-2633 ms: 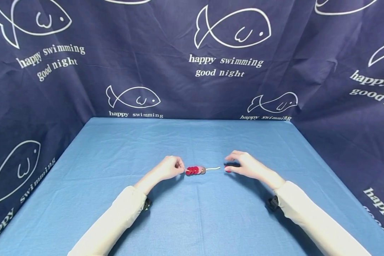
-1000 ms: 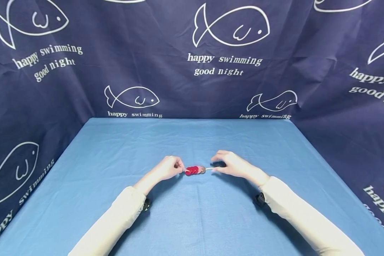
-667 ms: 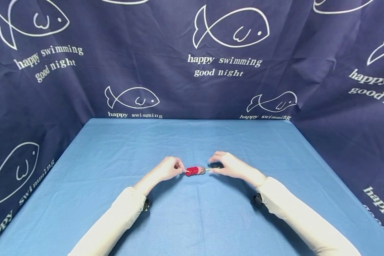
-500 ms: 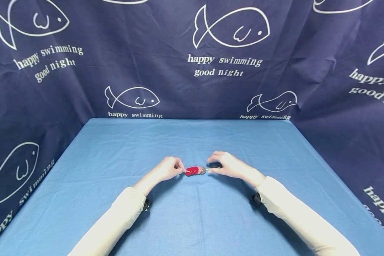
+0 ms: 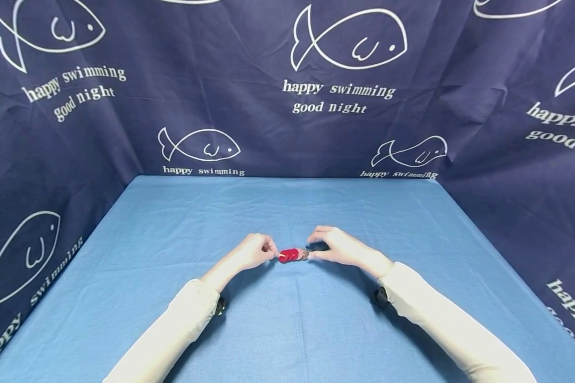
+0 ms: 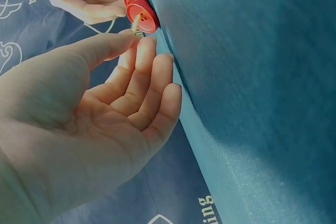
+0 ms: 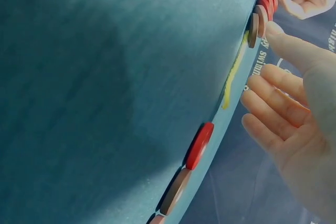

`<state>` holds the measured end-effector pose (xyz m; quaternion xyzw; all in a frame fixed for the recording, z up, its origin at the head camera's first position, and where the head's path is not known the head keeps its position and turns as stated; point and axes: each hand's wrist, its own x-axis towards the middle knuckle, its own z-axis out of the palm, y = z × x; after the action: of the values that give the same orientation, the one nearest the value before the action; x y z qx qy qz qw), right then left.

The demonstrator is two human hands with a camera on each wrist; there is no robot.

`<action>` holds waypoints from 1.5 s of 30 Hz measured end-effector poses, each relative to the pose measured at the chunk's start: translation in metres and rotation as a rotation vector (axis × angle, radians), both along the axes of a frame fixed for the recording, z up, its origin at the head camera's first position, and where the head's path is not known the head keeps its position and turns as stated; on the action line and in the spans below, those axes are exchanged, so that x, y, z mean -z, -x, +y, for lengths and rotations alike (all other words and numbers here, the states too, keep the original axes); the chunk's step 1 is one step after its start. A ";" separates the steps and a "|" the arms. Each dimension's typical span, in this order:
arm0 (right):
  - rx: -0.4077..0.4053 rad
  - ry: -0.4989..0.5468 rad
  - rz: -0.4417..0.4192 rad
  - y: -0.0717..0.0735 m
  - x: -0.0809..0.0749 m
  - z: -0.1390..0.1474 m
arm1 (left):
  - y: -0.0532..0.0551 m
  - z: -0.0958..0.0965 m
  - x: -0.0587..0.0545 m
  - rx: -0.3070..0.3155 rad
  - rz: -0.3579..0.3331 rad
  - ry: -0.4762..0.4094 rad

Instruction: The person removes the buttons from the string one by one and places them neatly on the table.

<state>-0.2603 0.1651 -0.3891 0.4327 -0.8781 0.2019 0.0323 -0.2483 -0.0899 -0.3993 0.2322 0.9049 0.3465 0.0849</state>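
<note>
In the head view, several red buttons [image 5: 287, 256], a pink button [image 7: 261, 22] and a brown button [image 5: 305, 255] stand in a row, threaded on a pale cord. My left hand [image 5: 253, 251] pinches the short cord end [image 6: 136, 23] between thumb and index finger, right beside the outermost red button. On the other side, my right hand [image 5: 347, 248] has its thumb tip at the edge of the pink button, overlapping it in the right wrist view. Its other fingers are relaxed and apart from the buttons. The cord's yellowish tail [image 7: 231, 80] lies on the cloth beside that hand.
Loose on the blue cloth [image 5: 287, 330], in the right wrist view, lie a red button [image 7: 200, 146], a brown button [image 7: 176, 191] and a partly cut-off pinkish one [image 7: 157, 219]. My right hand hides them in the head view. Dark fish-print curtains [image 5: 278, 143] enclose the table.
My right hand has moved left, away from the loose red button and along the cord to the brown end of the row. My left hand has stayed at the cord end.
</note>
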 end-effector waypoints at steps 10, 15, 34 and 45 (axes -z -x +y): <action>-0.010 -0.013 -0.013 0.003 0.001 -0.005 | 0.000 0.001 0.000 -0.023 -0.008 0.009; -0.024 -0.006 -0.015 0.004 0.004 -0.008 | 0.001 0.001 0.001 -0.018 -0.005 0.012; -0.031 -0.033 -0.034 0.004 0.007 -0.014 | 0.002 -0.002 0.002 0.000 0.008 0.011; -0.014 -0.061 -0.030 0.001 0.008 -0.015 | 0.001 0.000 0.001 -0.009 -0.007 0.014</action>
<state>-0.2617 0.1504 -0.3975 0.4363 -0.8812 0.1817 0.0043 -0.2492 -0.0896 -0.4003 0.2266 0.9080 0.3412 0.0882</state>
